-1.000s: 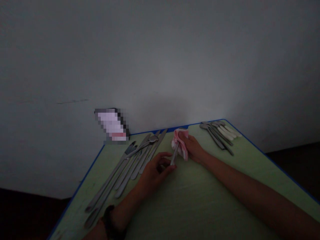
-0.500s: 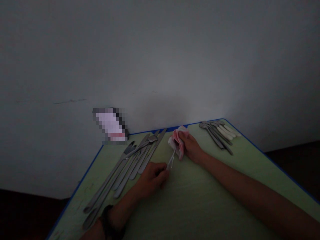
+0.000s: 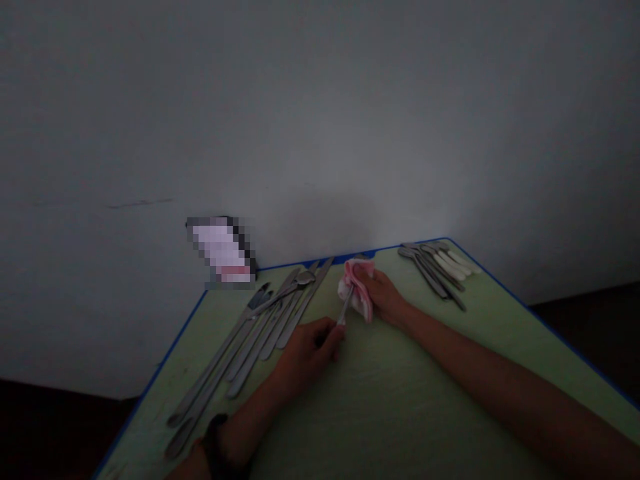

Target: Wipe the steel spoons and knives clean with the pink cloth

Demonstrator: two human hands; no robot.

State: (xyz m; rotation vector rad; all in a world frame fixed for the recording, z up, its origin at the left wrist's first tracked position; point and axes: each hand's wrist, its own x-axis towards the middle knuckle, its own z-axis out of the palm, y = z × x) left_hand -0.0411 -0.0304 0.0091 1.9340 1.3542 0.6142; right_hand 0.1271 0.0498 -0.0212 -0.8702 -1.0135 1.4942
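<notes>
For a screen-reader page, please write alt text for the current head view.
A left hand grips a metal utensil's handle while the right hand holds a pink-and-white cloth around it, between two groups of cutlery on a green table.

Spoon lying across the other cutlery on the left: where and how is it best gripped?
Probably mid-handle on the spoon, coming from above with the fingers on its two long edges. The handle is slim and crosses over the cutlery, so it likely sits slightly raised.
</notes>
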